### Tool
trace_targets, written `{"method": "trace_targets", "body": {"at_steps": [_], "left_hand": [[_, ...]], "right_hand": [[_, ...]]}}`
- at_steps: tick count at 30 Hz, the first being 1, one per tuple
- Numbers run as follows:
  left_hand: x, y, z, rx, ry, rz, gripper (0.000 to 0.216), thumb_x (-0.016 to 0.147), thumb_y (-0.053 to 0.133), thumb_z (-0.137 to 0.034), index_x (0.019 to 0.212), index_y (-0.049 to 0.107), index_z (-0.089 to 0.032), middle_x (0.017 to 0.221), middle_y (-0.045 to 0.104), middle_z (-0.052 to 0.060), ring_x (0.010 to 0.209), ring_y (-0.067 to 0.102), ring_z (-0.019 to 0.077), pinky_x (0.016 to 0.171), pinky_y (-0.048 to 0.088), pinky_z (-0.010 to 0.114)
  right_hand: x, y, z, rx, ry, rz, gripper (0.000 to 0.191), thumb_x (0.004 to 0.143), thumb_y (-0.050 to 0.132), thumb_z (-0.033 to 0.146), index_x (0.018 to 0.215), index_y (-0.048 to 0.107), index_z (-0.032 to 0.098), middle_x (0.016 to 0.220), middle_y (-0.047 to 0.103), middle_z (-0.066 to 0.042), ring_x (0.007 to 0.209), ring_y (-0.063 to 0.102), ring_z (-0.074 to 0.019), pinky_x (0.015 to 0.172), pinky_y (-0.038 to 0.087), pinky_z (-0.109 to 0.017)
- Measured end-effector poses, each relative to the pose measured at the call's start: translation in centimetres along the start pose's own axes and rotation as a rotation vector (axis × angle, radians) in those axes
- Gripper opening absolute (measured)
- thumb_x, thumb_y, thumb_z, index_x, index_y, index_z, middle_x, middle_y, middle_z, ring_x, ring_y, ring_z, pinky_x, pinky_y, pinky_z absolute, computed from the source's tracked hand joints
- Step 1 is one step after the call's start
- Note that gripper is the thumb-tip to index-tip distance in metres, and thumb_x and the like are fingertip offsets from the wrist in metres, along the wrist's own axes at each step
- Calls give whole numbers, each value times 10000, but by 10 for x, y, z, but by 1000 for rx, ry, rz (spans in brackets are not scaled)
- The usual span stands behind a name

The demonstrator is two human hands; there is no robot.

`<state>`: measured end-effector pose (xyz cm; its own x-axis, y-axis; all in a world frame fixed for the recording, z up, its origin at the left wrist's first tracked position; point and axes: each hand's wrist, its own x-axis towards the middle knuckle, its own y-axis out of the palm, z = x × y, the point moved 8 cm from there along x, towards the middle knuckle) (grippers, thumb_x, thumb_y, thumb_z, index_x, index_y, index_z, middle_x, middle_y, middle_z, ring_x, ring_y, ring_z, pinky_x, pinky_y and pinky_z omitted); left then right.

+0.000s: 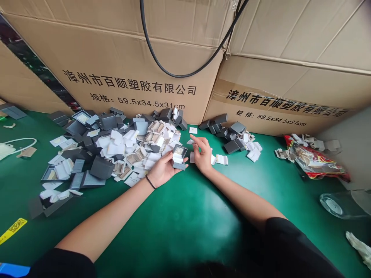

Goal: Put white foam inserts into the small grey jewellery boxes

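My left hand [162, 168], with a black band at the wrist, is closed around a small grey jewelry box [179, 156]. Its lid stands up, and white lining shows inside. Just right of the box is my right hand [203, 153], index finger stretched out and the other fingers loosely bent. A small white piece [190, 141] shows by its fingertips; I cannot tell whether they touch it. White cards [222, 159] lie on the table beside and behind this hand. Left of my left hand spreads a heap of white folded inserts [116, 143] and dark grey boxes [102, 167].
Large cardboard cartons [127, 58] wall off the back of the green table [185, 224], with a black cable [179, 75] hanging before them. More grey boxes [232, 144] sit back right. At right are a red food packet [315, 158] and a clear glass [344, 204].
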<state>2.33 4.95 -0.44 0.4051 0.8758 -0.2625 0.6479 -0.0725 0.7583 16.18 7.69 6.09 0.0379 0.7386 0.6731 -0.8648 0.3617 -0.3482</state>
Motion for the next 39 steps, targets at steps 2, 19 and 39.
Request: {"method": "trace_targets", "body": {"at_steps": [2,19,39], "left_hand": [[-1,2,-3,37,27,14,298,852,539,-235,1148,545,-199,1168,616,85,1072,599,263,895,478,443],[-1,1,-3,129,48,-28,414,840,584,-232,1234,480,-308,1199,575,30,1030,579,170,783,512,317],[-3,3,2,170,15,-44,338,842,586,-247,1178,547,-253,1104,620,47,962,592,162,802,497,317]], "right_hand": [[-3,-6,8,-5,-61,7,343,899,387,181,1139,614,270,928,615,-58,898,549,-191,783,472,-370],[-19,5,25,77,-229,212,224,900,426,172,1016,606,238,712,644,-33,813,552,-194,708,510,-355],[-19,4,25,42,-175,198,217,902,445,205,1026,622,227,945,636,-70,862,616,-168,739,537,-314]]}}
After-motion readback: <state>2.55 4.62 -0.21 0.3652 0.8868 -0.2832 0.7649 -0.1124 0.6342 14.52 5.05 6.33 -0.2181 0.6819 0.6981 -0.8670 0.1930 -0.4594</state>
